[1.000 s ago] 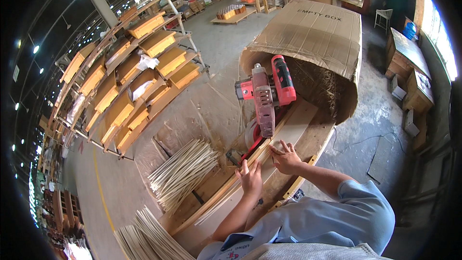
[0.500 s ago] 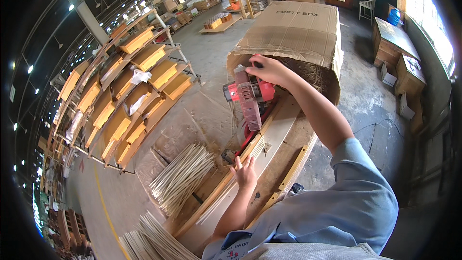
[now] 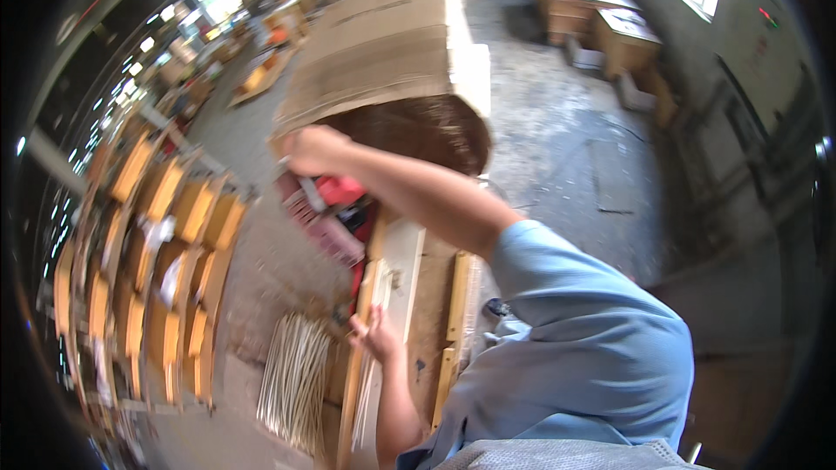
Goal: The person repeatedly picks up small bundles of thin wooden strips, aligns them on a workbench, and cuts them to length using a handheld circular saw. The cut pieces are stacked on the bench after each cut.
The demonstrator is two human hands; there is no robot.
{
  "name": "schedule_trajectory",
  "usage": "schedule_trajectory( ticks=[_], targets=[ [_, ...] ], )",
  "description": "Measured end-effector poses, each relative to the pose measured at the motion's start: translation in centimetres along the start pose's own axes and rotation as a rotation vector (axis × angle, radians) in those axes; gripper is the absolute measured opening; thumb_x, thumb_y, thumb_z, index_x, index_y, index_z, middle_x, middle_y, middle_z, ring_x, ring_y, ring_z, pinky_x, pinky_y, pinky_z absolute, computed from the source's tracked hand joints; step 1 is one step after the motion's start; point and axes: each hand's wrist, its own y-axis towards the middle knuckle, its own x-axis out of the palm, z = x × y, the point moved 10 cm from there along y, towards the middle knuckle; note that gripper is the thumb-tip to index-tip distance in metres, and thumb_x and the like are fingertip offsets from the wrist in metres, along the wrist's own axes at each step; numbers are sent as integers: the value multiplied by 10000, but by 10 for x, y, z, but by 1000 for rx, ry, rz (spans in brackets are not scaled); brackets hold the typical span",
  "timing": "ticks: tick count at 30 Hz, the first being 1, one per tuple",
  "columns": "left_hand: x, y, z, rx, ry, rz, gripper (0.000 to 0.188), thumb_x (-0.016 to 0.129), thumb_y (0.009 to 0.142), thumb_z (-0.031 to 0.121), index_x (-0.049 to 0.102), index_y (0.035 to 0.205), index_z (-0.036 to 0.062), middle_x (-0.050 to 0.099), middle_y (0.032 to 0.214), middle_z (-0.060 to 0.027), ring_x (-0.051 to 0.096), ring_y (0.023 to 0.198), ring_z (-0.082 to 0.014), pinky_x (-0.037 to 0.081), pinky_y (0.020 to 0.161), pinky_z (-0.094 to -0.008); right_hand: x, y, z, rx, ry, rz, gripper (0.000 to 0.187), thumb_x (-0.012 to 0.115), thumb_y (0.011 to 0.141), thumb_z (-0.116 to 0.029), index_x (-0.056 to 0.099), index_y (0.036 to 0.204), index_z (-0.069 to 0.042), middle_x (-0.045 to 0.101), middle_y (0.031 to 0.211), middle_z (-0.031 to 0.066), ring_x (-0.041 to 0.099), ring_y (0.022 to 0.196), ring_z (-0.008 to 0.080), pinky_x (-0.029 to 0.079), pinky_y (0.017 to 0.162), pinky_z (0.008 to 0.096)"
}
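My right hand (image 3: 315, 150), blurred, is closed round the handle of a red miter saw (image 3: 324, 224) with a clear reddish blade guard. Below it my left hand (image 3: 381, 339) lies with fingers spread at the long wooden fence (image 3: 350, 383), over a few thin pale rods (image 3: 366, 392) lying along it. The rods run on a white board (image 3: 401, 261) beside the fence. A large bundle of similar pale rods (image 3: 294, 374) lies left of the fence. My right forearm crosses in front of the box. The blade itself is hidden.
A big open cardboard box (image 3: 366, 52) stands right behind the saw. A tiered rack (image 3: 165, 296) of wooden drawer-like pieces is on the left. Yellowish wooden strips (image 3: 456, 305) lie along the bench's right side. Wooden cabinets (image 3: 579, 0) stand by the far right wall.
The whole view has swung to the right, so the scene sits further left and is blurred. My right hand remains on the saw handle, my left by the fence and rods.
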Motion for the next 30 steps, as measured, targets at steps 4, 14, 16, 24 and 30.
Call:
schedule_trajectory(
  ticks=[4, 14, 16, 24, 30],
  targets=[
    [-4, -2, 16, 50, 196, 35, 429, 618, 1003, 91, 698, 1398, 237, 627, 1507, 67, 381, 1514, -337, 228, 1249, -617, -19, -26, 10, 79, 213, 122, 320, 568, 822, -198, 756, 1081, -184, 760, 1112, 158, 716, 1095, 370, 570, 931, 463],
    [6, 1, -1, 84, 174, 109, 399, 587, 998, 121, 721, 1363, 207, 642, 1489, 68, 386, 1492, -352, 257, 1199, -639, 2, -93, 10, -31, 264, 196, 161, 595, 915, -261, 716, 993, -190, 720, 995, 148, 661, 1083, 383, 553, 920, 496],
    [9, 3, 1, 145, 158, 122, 406, 576, 1003, 143, 706, 1383, 206, 635, 1498, 60, 384, 1493, -343, 249, 1193, -634, 3, -106, 19, -15, 270, 182, 153, 599, 909, -260, 717, 977, -189, 720, 977, 152, 663, 1068, 376, 565, 897, 493],
    [9, 1, 3, 186, 188, 124, 480, 601, 967, 87, 675, 1423, 216, 615, 1520, 67, 397, 1485, -394, 248, 1190, -672, 9, -143, 22, -124, 222, 261, 149, 597, 935, -216, 690, 1044, -178, 681, 906, 148, 655, 982, 369, 557, 821, 497],
    [2, -1, 4, 202, 163, 203, 496, 622, 936, 55, 692, 1401, 213, 642, 1486, 54, 421, 1455, -409, 273, 1167, -637, 15, -159, 22, -121, 213, 243, 153, 614, 945, -225, 683, 1079, -200, 628, 1009, 176, 657, 912, 389, 554, 791, 503]
  ],
)
